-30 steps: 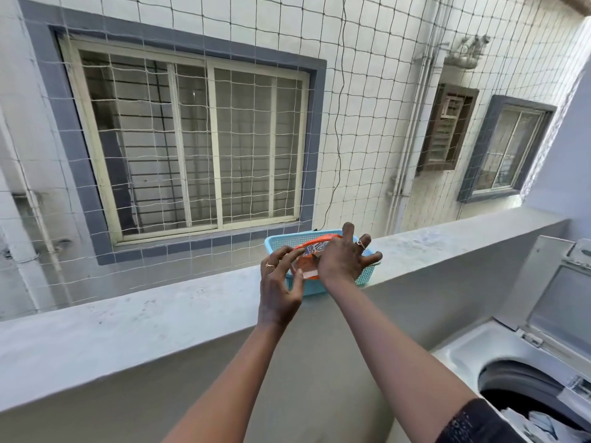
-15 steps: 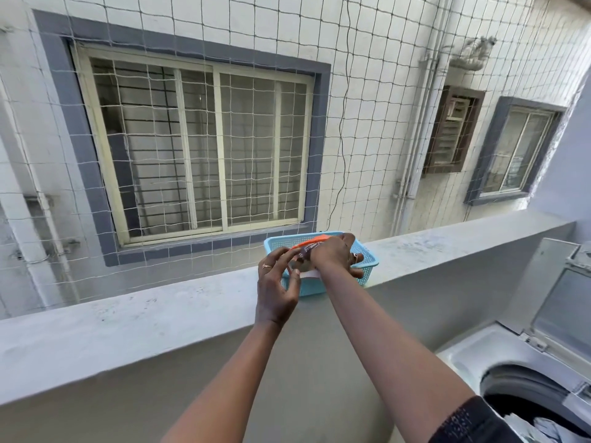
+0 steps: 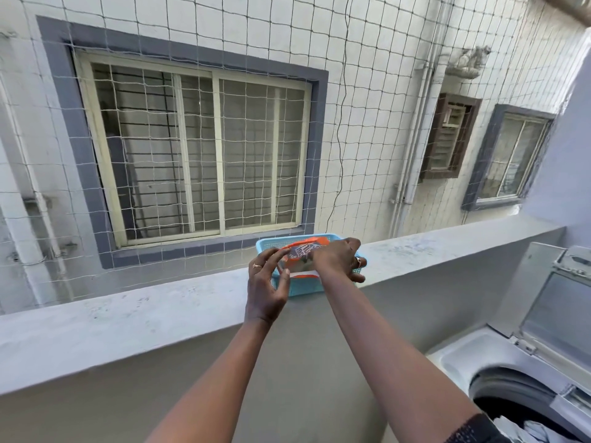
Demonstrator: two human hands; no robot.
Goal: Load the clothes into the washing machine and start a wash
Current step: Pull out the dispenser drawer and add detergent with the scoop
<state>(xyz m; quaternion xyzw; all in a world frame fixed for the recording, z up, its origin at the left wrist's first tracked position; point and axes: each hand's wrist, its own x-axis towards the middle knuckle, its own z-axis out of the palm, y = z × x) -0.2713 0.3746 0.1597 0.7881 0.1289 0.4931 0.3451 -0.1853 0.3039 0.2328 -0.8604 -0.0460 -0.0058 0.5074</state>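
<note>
A small blue plastic basket (image 3: 305, 286) stands on the grey parapet ledge (image 3: 128, 311). An orange detergent packet (image 3: 300, 252) sits in it. My right hand (image 3: 340, 259) lies over the packet's right side with fingers curled around it. My left hand (image 3: 267, 284) is at the basket's left edge, its fingertips touching the packet's left end. The top-loading washing machine (image 3: 499, 362) is at the lower right with its lid (image 3: 556, 302) raised. Clothes (image 3: 531, 431) show inside the drum.
A safety net (image 3: 367, 91) stretches above the ledge, with a tiled wall and windows beyond it. The parapet wall runs in front of me, between me and the net. The machine fills the right corner.
My right hand has dropped lower over the packet and its fingers have closed on it. The view has shifted slightly down and left.
</note>
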